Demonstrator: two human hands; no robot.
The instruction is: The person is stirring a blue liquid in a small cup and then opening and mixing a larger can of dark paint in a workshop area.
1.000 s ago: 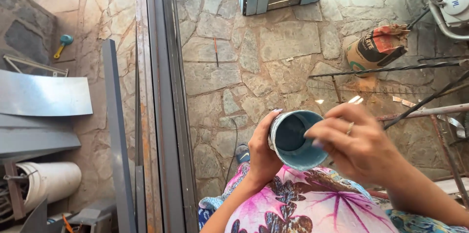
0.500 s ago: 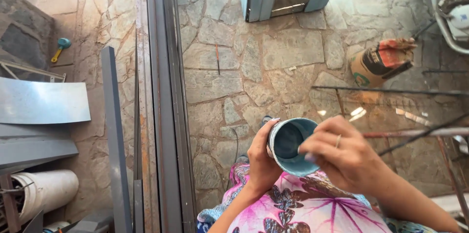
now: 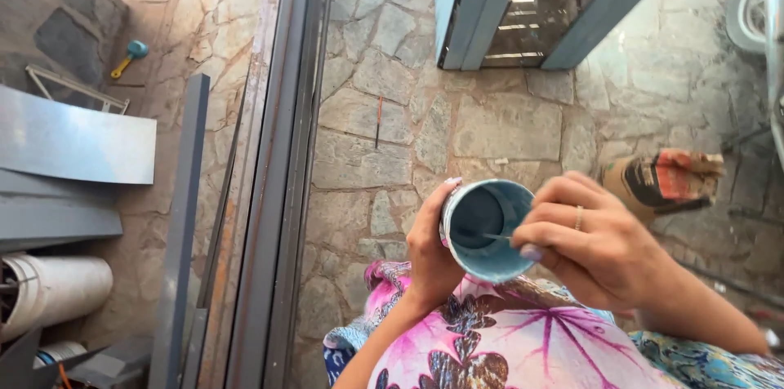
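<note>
Your left hand [image 3: 431,254] wrapped round a blue-smeared tin [image 3: 487,228], held close above your flowered lap, as it did a second before; only the view had drawn nearer. Your right hand [image 3: 600,250] pinched a thin stirring stick [image 3: 494,236], its tip now dipped in the dark paint, so the mixing looked under way. Further off on the stone floor [image 3: 384,103] lay a squat brown-and-red bag [image 3: 661,181]. To your left sat a white roll [image 3: 53,291] and grey metal sheets [image 3: 73,144]; farthest, a small teal-headed tool [image 3: 131,54].
</note>
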